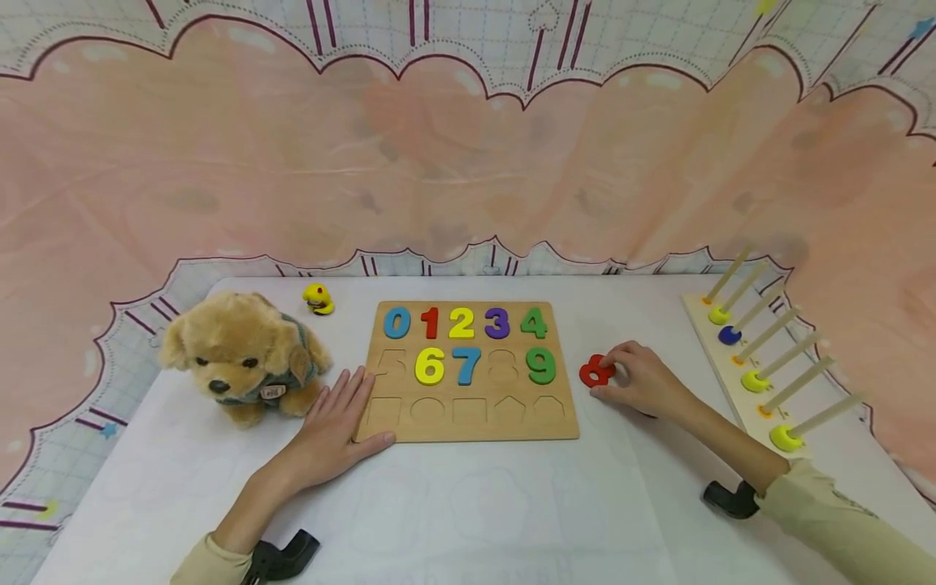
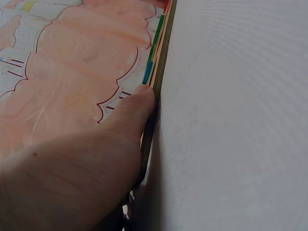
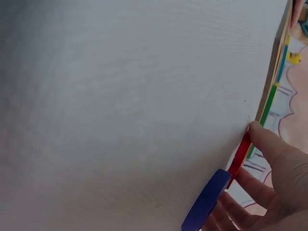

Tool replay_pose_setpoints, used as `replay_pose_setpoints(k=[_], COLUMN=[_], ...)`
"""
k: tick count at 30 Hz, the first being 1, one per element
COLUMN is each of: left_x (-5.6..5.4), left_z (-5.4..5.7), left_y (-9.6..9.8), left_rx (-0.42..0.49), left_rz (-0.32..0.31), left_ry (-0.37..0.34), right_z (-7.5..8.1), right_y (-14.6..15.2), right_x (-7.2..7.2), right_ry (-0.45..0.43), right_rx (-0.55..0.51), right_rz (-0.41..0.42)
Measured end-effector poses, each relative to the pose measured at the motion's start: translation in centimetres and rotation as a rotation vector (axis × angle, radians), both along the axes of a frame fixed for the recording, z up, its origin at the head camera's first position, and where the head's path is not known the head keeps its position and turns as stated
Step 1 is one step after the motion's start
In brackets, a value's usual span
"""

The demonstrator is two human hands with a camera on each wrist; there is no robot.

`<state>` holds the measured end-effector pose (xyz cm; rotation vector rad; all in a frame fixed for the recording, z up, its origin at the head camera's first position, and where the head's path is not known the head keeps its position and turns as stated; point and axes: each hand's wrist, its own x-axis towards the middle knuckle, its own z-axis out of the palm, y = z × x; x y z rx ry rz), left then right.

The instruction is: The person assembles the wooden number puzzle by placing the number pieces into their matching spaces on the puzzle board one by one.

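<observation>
My left hand (image 1: 332, 431) lies with straight fingers across the left edge of a wooden number board (image 1: 468, 426). The left wrist view shows its thumb (image 2: 142, 98) along the board's near edge. Right of the board, my right hand (image 1: 643, 380) pinches a red number 8 (image 1: 595, 370) between thumb and fingers, close over the table. A dark blue piece (image 3: 207, 202) is beside the lower fingers in the right wrist view; the head view mostly hides it under the hand. Coloured numbers, such as a green 9 (image 1: 541, 366) and a blue 7 (image 1: 465, 366), sit on the board.
A plush dog (image 1: 241, 357) sits left of the board, with a small yellow duck (image 1: 318, 299) behind it. At the right stands a pale base (image 1: 720, 366) with several upright pegs and coloured beads. A patterned cloth (image 1: 439, 179) hangs behind the white table (image 1: 468, 520).
</observation>
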<state>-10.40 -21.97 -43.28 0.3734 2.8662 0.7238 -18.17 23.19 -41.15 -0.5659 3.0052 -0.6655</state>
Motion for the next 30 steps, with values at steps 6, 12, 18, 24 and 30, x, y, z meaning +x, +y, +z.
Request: replay_pose_setpoints(k=[6, 12, 18, 24, 30], left_x=[0.1, 0.2, 0.1, 0.2, 0.1], left_z=[0.1, 0.2, 0.2, 0.3, 0.2], left_y=[0.0, 0.0, 0.0, 0.1, 0.1], left_rx=[0.002, 0.004, 0.007, 0.003, 0.003], left_rz=[0.002, 0.003, 0.0, 0.005, 0.002], left_ry=[0.0, 0.002, 0.002, 0.001, 0.001], right_z=[0.0, 0.5, 1.7, 2.5, 2.6], right_y=[0.1, -0.6, -3.0, -6.2, -8.6], right_x=[-0.2, -0.4, -0.6, -1.3, -2.0], right_ry=[0.01, 0.035, 0.042, -0.023, -0.091], right_rx=[-0.032, -0.123, -0.195, -0.248, -0.201], right_rz=[0.03, 0.083, 0.169, 0.274, 0.304])
